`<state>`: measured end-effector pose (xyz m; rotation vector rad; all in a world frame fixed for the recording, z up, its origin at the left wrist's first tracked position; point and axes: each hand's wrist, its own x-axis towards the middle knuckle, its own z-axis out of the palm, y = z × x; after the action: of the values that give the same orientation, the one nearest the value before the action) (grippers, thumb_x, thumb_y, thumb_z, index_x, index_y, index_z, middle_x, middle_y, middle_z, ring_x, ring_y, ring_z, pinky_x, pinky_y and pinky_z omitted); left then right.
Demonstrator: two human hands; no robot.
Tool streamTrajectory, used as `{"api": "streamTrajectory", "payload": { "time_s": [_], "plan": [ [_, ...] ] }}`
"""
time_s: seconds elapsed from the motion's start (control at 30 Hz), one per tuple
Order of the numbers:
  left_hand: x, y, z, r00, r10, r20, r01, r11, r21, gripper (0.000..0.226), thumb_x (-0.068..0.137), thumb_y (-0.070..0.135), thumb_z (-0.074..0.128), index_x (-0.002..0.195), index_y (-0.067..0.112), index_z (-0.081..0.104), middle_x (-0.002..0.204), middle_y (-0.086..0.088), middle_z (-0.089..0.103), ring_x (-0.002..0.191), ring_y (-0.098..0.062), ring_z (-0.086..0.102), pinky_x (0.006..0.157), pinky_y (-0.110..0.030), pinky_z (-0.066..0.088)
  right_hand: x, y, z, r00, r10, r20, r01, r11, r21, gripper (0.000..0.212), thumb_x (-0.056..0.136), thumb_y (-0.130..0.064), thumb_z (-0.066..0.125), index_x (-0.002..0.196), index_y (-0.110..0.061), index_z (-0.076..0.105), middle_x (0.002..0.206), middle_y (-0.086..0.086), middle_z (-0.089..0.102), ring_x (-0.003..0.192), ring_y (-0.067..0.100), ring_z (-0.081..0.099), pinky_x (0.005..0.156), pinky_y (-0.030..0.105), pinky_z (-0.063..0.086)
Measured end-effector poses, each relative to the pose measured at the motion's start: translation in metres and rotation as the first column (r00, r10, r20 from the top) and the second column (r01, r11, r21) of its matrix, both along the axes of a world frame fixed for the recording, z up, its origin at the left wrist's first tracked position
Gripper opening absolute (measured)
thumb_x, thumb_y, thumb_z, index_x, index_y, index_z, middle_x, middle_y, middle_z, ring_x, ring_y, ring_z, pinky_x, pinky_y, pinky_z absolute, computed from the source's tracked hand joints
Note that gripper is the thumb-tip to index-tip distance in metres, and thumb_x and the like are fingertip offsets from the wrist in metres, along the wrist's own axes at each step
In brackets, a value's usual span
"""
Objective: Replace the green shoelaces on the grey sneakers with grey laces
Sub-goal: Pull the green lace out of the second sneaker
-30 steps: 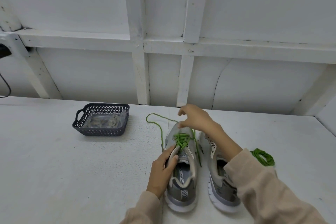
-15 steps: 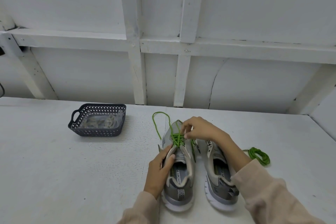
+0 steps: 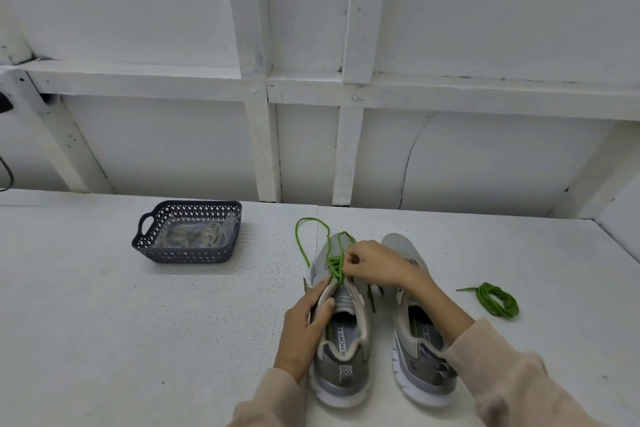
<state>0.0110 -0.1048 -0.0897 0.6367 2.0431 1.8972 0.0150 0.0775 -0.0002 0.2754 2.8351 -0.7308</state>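
Lacing check: left sneaker (image 3: 341,354) in hand

Left hand (image 3: 304,321) grips its collar, thumb inside. Right hand (image 3: 375,263) pinches green lace (image 3: 335,268) at the eyelets; loose end loops past toe. Right sneaker (image 3: 401,250) just beside. Grey laces (image 3: 190,236) in basket (image 3: 187,256), well apart.

A white-painted wall (image 3: 138,10) of flat panels stands behind the counter (image 3: 104,322). A horizontal rail (image 3: 138,83) runs across it, crossed by two upright posts (image 3: 258,135) near the middle. A slanted brace (image 3: 76,156) leans at the left, another (image 3: 599,163) at the right. One lower panel shows a thin curved crack (image 3: 407,163). The counter is white too, rough-grained, with a seam (image 3: 317,215) running toward me. A dark cable (image 3: 7,177) hangs at the far left edge. The light is soft and even.
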Motion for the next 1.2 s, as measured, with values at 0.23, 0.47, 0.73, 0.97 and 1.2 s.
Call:
{"api": "streamTrajectory", "payload": {
  "time_s": [0.23, 0.47, 0.73, 0.97, 1.2],
  "plan": [
    [0.000, 0.000, -0.001, 1.000, 0.019, -0.006, -0.019, 1.000, -0.007, 0.033, 0.092, 0.015, 0.061, 0.124, 0.023, 0.063, 0.124, 0.018, 0.061, 0.117, 0.008, 0.052, 0.095, -0.007, 0.038, 0.007, 0.014, 0.008, 1.000, 0.030, 0.006, -0.029, 0.990, -0.141, 0.009, 0.085, -0.021, 0.070, 0.088, -0.013, 0.072, 0.081, -0.005, 0.067, 0.052, -0.006, 0.054, 0.062, 0.021, 0.046],
    [0.000, 0.000, -0.002, 1.000, 0.009, -0.006, -0.009, 1.000, -0.003, 0.032, 0.092, 0.012, 0.060, 0.122, 0.021, 0.065, 0.125, 0.018, 0.061, 0.118, 0.009, 0.052, 0.095, -0.006, 0.037, 0.005, 0.011, 0.008, 0.998, 0.069, -0.007, -0.069, 0.997, 0.029, 0.011, 0.086, -0.024, 0.059, 0.091, -0.016, 0.066, 0.097, -0.004, 0.068, 0.076, 0.009, 0.055, 0.071, 0.032, 0.048],
    [0.000, 0.000, -0.003, 1.000, 0.009, -0.001, -0.009, 1.000, 0.008, 0.036, 0.088, 0.027, 0.062, 0.123, 0.022, 0.064, 0.124, 0.020, 0.061, 0.118, 0.008, 0.051, 0.095, -0.006, 0.038, 0.020, 0.017, 0.002, 0.999, 0.034, -0.041, -0.038, 0.993, -0.109, 0.007, 0.085, -0.027, 0.068, 0.078, -0.026, 0.065, 0.079, -0.015, 0.063, 0.068, 0.002, 0.055, 0.065, 0.025, 0.044],
    [0.000, 0.001, -0.003, 1.000, 0.017, 0.013, -0.017, 1.000, 0.016, 0.032, 0.091, 0.016, 0.063, 0.122, 0.024, 0.064, 0.122, 0.019, 0.063, 0.117, 0.007, 0.053, 0.095, -0.008, 0.039, 0.022, 0.012, -0.003, 0.995, 0.000, -0.100, -0.011, 0.994, -0.111, 0.007, 0.078, -0.026, 0.065, 0.073, -0.028, 0.060, 0.078, -0.010, 0.062, 0.065, 0.002, 0.051, 0.064, 0.026, 0.043],
    [0.000, 0.001, -0.002, 1.000, 0.022, 0.011, -0.022, 1.000, 0.017, 0.032, 0.091, 0.012, 0.062, 0.119, 0.027, 0.064, 0.121, 0.021, 0.063, 0.116, 0.007, 0.053, 0.095, -0.008, 0.039, 0.021, 0.012, -0.005, 0.993, -0.038, -0.114, 0.019, 0.986, -0.167, 0.006, 0.078, -0.023, 0.067, 0.074, -0.026, 0.064, 0.076, -0.011, 0.064, 0.061, 0.000, 0.052, 0.062, 0.023, 0.044]
  ]
}}
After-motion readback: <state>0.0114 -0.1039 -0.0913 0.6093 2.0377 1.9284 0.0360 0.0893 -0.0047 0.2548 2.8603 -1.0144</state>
